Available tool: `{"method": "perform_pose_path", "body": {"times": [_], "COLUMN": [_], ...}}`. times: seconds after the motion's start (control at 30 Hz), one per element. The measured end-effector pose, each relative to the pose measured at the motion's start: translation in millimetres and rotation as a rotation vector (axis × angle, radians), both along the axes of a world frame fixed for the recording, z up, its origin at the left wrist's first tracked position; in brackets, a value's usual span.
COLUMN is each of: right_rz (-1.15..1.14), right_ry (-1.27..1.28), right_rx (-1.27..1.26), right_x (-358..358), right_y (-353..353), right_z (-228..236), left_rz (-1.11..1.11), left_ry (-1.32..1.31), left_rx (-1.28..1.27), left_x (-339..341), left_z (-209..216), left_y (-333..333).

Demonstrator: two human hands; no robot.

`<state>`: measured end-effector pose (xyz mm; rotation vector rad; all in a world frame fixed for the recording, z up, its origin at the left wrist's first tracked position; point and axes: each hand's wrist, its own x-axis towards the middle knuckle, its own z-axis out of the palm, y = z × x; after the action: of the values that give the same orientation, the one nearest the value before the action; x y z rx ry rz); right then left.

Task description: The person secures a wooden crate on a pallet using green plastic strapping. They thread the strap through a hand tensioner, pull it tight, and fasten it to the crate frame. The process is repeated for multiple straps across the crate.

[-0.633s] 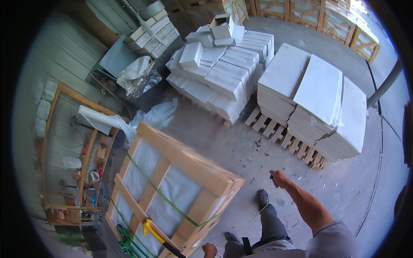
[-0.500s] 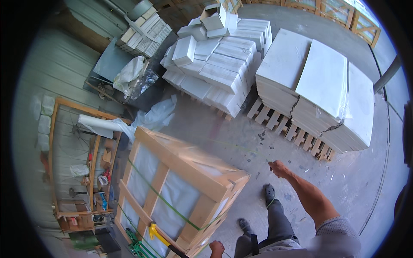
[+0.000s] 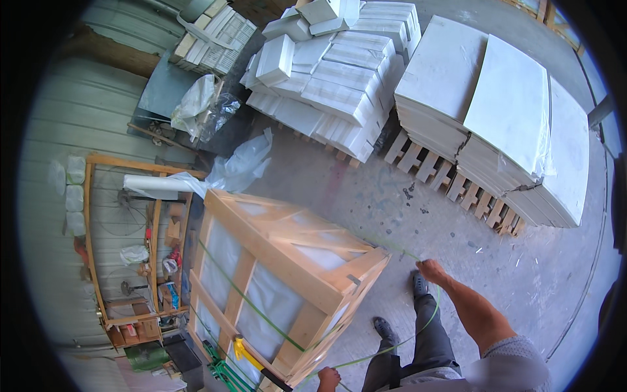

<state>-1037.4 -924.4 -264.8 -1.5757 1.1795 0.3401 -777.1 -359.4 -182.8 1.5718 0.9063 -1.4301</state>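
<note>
A green strap [image 3: 410, 336] hangs in a loose loop between my hands. My right hand [image 3: 432, 271], arm stretched forward, is closed on it beyond the crate's near right corner; a length also runs from there toward the crate. My left hand [image 3: 328, 377], low by the crate's side, is closed where the strap's lower run reaches it. Beside it stands a slatted wooden crate [image 3: 281, 258] with white wrapped contents and green straps across its side. A yellow tool with a black handle [image 3: 248, 355] and green hand tools [image 3: 225, 374] lie against the crate's lower side.
Ahead, white boxes [image 3: 339, 91] are stacked on a pallet, with white sheets [image 3: 503, 98] on pallets [image 3: 450, 186] to the right. A plastic-film roll [image 3: 157, 183] and a cluttered wooden shelf [image 3: 155, 228] stand at the left. My feet are on the concrete floor [image 3: 366, 202].
The green strap now shows as a wide loop between my hands, and my right hand is slightly lower and further right. The view has shifted, moving the pallets up and right.
</note>
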Motion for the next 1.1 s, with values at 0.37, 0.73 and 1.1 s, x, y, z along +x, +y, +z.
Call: {"method": "perform_pose_path", "body": {"times": [0.37, 0.73, 1.1], "right_rz": [-0.048, -0.157, -0.049], "right_ry": [-0.085, -0.101, 0.002], "right_rx": [-0.251, -0.188, -0.124], "right_x": [-12.9, -12.7, -38.8], "right_y": [12.1, 52.8, 204.9], "right_z": [7.4, 157.9, 39.8], "left_rz": [0.184, 0.046, 0.108], "left_ry": [0.281, -0.078, -0.153], "left_rx": [-0.337, 0.211, 0.5], "left_x": [7.7, -3.6, -2.6], "left_z": [-14.4, -19.8, 32.1], "left_y": [39.1, 25.7, 14.3]}}
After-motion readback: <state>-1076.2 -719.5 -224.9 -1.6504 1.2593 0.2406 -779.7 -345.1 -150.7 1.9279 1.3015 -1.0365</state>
